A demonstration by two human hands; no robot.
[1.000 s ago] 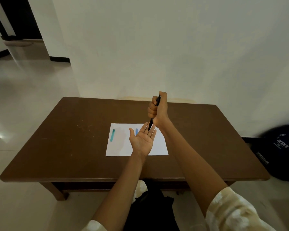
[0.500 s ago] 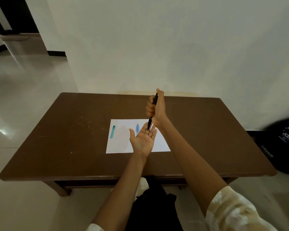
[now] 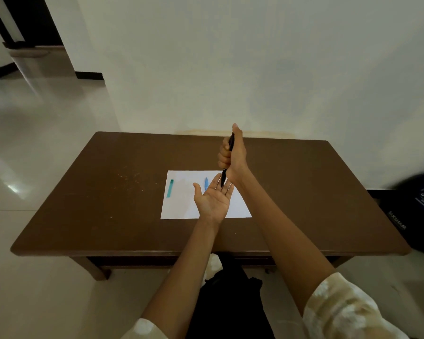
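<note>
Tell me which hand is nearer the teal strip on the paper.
Left. The left hand, palm up, is right of the teal strip; the right hand, gripping the pen, is farther right.

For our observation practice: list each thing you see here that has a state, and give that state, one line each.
left hand: open, palm up
right hand: grips the pen in a fist
pen: upright, tip down at the left hand's fingers
paper: flat on the table
teal strip: lying on the paper
blue piece: lying on the paper
</note>
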